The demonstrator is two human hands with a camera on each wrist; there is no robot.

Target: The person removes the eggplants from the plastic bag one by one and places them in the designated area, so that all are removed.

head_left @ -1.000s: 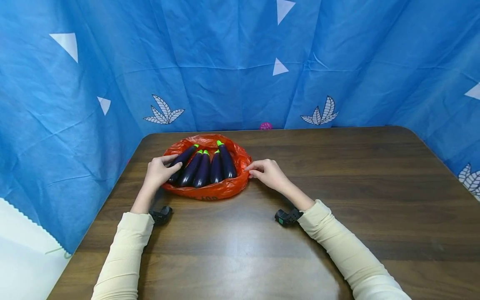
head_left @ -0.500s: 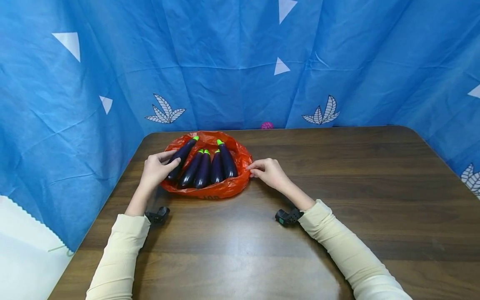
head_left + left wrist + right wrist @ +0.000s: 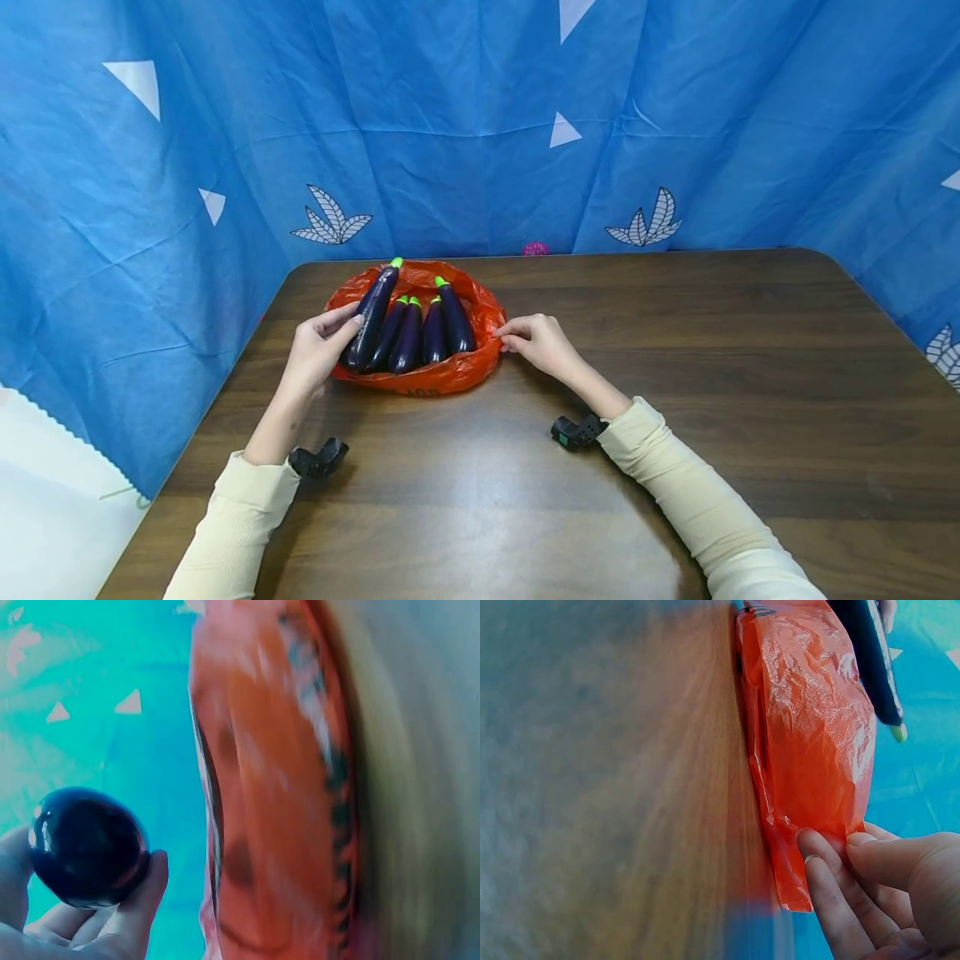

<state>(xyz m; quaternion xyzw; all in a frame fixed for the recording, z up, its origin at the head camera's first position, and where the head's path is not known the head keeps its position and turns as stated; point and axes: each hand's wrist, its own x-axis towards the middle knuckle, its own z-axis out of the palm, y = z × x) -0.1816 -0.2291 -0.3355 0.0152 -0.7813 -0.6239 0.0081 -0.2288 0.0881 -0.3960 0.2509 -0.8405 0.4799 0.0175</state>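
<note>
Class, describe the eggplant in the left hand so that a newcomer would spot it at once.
Toward the far left corner of the brown table sits an open red plastic bag. At the bag's left side, the left hand grips a dark purple eggplant with a bright green tip. Unlike the four other eggplants in view, this one is hand-held and raised above the bag.

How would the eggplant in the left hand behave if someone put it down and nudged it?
The eggplant would probably roll, since its broad end looks round in the left wrist view. Its glossy surface may make it slippery for the left hand. It is likely fairly stiff, as it looks straight while gripped from one side.
</note>
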